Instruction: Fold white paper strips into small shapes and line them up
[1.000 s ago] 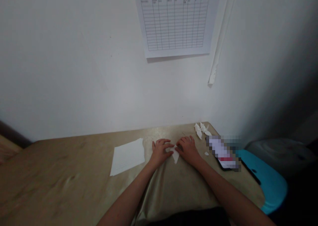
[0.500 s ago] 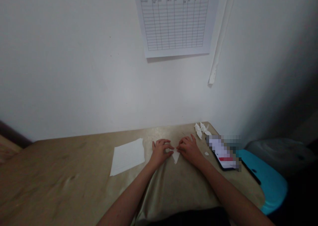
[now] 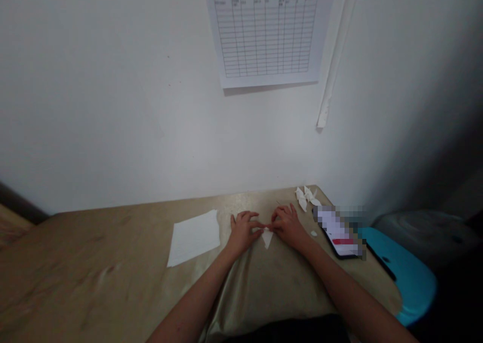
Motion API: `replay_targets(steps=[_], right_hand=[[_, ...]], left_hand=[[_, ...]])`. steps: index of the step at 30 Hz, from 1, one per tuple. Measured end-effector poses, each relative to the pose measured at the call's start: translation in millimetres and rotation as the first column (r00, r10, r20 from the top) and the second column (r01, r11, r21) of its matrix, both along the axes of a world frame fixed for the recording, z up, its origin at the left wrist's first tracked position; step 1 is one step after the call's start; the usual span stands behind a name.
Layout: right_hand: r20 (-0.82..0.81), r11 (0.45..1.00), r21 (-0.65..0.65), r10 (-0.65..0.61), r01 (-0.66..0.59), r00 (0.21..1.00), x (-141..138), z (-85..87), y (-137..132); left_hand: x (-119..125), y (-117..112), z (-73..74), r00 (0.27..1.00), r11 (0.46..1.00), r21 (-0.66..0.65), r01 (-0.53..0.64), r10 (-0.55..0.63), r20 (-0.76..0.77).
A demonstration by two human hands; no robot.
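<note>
A small white folded piece of paper (image 3: 267, 239) lies on the brown table covering, its lower point facing me. My left hand (image 3: 244, 228) pinches its upper left edge between thumb and index finger. From the other side, my right hand (image 3: 286, 224) grips the upper right edge with bent fingers, and the fingertips of both hands almost meet. The top of the folded paper is partly hidden behind my fingers. To the left of my left hand rests a stack of white paper sheets (image 3: 194, 239).
Several folded white paper shapes (image 3: 302, 199) sit at the table's back right corner. A phone (image 3: 341, 237) with a lit, partly blurred screen lies to the right, near a small white scrap (image 3: 314, 233). A turquoise stool (image 3: 409, 270) stands beside the table (image 3: 113, 262). A printed chart (image 3: 267, 36) hangs on the wall.
My right hand's fingers have curled in and closed slightly toward my left fingertips at the paper's top edge. The folded paper stays in nearly the same place.
</note>
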State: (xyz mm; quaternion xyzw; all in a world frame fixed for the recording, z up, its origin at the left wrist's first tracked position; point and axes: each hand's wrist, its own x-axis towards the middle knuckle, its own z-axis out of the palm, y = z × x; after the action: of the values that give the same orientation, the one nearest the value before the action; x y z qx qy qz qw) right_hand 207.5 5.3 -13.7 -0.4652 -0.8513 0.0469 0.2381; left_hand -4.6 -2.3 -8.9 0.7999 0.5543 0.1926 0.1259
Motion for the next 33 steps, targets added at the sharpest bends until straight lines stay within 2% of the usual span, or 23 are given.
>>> replay_targets(steps=[11, 14, 19, 28, 33], right_hand=[[0.048, 0.994, -0.105, 0.012, -0.007, 0.999, 9.5, 1.4, 0.1], [0.041, 0.996, -0.093, 0.002, 0.002, 0.999, 9.5, 1.6, -1.4], [0.043, 0.998, -0.067, -0.011, 0.014, 0.999, 7.0, 0.3, -1.2], [0.022, 0.984, -0.157, -0.079, 0.081, 0.997, 7.0, 3.9, 0.2], [0.041, 0.987, -0.121, -0.104, 0.109, 0.994, 6.2, 9.8, -4.5]], left_hand=[[0.8, -1.1, 5.6, 0.995, 0.998, 0.047, 0.036, -0.032, -0.096], [2.1, -2.0, 8.2, 0.993, 0.998, 0.048, 0.039, -0.033, -0.110], [0.6, -0.7, 7.7, 0.995, 1.000, 0.019, 0.019, -0.017, -0.101], [-0.7, -2.0, 7.7, 0.996, 1.000, 0.011, -0.018, 0.019, -0.087], [-1.5, -2.9, 8.2, 0.996, 0.999, 0.021, -0.045, 0.047, -0.073]])
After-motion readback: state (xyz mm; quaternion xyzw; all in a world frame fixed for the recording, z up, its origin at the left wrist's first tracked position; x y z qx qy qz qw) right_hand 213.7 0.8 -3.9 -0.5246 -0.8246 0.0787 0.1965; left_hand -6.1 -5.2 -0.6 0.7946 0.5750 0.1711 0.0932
